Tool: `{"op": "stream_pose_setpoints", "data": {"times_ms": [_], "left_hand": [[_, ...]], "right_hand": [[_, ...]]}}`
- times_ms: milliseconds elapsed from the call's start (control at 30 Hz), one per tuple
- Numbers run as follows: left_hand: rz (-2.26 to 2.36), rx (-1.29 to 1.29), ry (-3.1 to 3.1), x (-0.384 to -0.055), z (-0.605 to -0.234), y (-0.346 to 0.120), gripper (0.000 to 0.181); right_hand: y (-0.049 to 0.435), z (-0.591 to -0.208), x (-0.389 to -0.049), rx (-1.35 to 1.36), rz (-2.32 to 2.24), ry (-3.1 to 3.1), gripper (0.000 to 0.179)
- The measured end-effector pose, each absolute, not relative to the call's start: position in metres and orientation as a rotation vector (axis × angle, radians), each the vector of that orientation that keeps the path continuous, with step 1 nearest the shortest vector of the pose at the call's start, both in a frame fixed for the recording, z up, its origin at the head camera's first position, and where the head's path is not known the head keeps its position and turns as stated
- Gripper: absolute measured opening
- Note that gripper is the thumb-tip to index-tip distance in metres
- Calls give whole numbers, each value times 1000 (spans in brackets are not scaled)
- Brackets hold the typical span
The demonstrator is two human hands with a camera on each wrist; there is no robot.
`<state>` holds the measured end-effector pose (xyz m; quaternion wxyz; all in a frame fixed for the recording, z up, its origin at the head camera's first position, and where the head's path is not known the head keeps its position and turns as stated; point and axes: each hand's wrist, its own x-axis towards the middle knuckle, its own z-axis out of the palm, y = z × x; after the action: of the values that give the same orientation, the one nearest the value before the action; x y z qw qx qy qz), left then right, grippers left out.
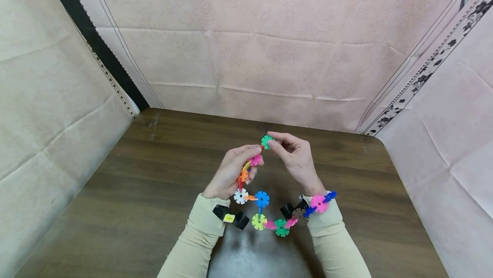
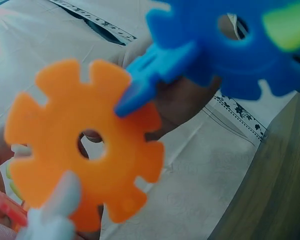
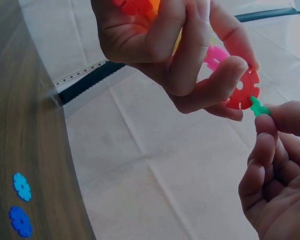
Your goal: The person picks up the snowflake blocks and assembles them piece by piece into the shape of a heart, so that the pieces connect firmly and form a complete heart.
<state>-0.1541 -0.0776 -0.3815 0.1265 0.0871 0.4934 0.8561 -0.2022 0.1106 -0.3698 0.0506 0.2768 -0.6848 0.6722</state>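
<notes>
A chain of notched plastic discs hangs in a loop from my left hand [image 1: 230, 171]. That hand pinches a red disc [image 3: 250, 89] at the chain's upper end. My right hand [image 1: 299, 158] pinches a green disc [image 1: 265, 141] between thumb and index finger, its edge at the red disc's rim. Below the red disc come a pink disc [image 1: 255, 160], an orange disc [image 1: 243, 175] and a white disc [image 1: 238, 196]. A blue disc [image 1: 262, 199] and a yellow-green disc [image 1: 259, 222] follow. The far end, with a pink disc [image 1: 319, 204], lies over the right sleeve.
Two loose blue discs, a light one [image 3: 22, 186] and a darker one [image 3: 20, 221], lie on the brown wooden table [image 1: 154, 183]. Pale cloth [image 1: 246, 55] hangs behind the table and along both sides. Each wrist wears a black camera strap.
</notes>
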Motion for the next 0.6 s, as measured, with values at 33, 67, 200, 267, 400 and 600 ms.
{"op": "stream_pose_setpoints", "data": {"times_ms": [33, 67, 200, 267, 400, 600], "left_hand": [[2489, 248, 1451, -154, -381, -77, 34], [2486, 244, 1466, -154, -381, -77, 36], [2484, 244, 1508, -154, -380, -76, 39], [2489, 242, 1511, -155, -381, -76, 40], [2498, 235, 1509, -155, -381, -75, 40], [2484, 224, 1495, -154, -382, -74, 43]], "right_hand": [[111, -372, -204, 850, 2047, -2085, 26], [112, -372, -204, 860, 2051, -2081, 26], [111, -371, -204, 888, 2070, -2075, 24], [110, -371, -204, 893, 2073, -2073, 24], [108, -368, -201, 887, 2051, -2094, 25], [107, -350, -189, 870, 2040, -2204, 27]]}}
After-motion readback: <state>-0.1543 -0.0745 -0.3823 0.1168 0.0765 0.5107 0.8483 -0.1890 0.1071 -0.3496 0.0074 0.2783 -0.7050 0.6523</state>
